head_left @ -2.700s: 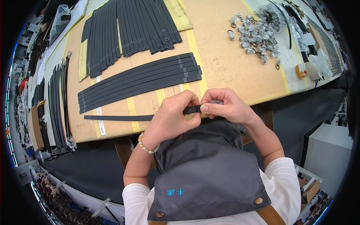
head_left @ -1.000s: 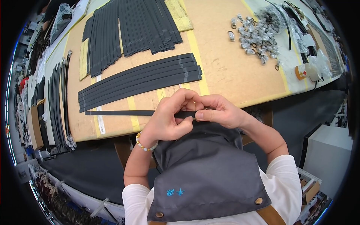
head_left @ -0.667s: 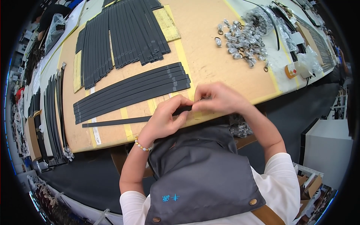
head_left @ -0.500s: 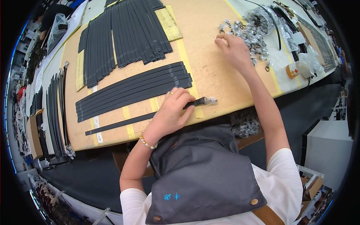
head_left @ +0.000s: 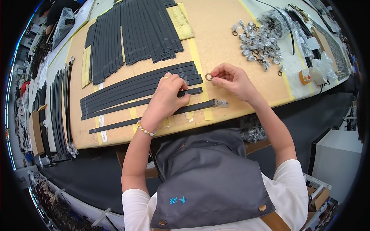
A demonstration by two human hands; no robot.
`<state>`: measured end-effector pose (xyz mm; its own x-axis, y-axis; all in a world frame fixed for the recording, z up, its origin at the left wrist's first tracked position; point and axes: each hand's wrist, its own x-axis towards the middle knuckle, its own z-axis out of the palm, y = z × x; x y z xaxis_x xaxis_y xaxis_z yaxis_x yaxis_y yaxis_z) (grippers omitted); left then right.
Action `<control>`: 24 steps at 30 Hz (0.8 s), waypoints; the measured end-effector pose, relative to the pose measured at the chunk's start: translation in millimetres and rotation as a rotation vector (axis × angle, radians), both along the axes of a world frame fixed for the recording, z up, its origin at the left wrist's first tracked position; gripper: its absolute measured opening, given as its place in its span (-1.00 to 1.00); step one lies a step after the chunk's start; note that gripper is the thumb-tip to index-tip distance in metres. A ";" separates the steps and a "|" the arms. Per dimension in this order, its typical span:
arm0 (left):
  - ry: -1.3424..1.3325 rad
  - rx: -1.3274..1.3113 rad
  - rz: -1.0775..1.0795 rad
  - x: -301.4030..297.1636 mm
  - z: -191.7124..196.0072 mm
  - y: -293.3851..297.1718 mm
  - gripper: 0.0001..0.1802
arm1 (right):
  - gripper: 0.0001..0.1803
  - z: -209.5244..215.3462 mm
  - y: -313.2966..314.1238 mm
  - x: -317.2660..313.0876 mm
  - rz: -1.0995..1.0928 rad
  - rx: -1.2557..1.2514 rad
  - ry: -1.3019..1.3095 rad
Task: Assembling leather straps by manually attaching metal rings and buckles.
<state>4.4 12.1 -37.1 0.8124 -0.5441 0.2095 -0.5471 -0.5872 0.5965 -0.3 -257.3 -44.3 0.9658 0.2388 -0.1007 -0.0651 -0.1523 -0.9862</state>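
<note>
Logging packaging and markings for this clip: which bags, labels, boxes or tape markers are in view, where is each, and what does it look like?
Clear plastic bags: far right of the table, crumpled, beside a small orange tape roll.
White label strip: on the table left of the left hand, narrow, printed.
Yellowish tape strips: across the brown table, pale.
Cardboard box: left edge, brown.
Right hand: holds a small metal ring.

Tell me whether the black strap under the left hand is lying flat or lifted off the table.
Flat. The strap lies along the table, pressed by the left hand.
</note>
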 end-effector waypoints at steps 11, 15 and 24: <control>0.355 -0.484 0.117 -17.8 24.9 -1.2 -0.79 | -0.71 13.4 19.7 -19.4 0.121 0.426 0.029; 0.507 -0.702 0.081 -20.5 25.7 -3.3 -0.80 | -0.71 10.7 23.8 -18.9 0.149 0.501 0.083; 0.328 -0.599 0.060 -37.3 36.7 -10.4 -0.80 | -0.78 14.6 23.3 -27.1 0.260 0.728 0.328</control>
<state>-32.9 1.8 -0.3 0.9104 -0.3631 0.1985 -0.2596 -0.1277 0.9572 -27.4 -234.0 -29.7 0.8197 0.5636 -0.1020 -0.4167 0.4648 -0.7813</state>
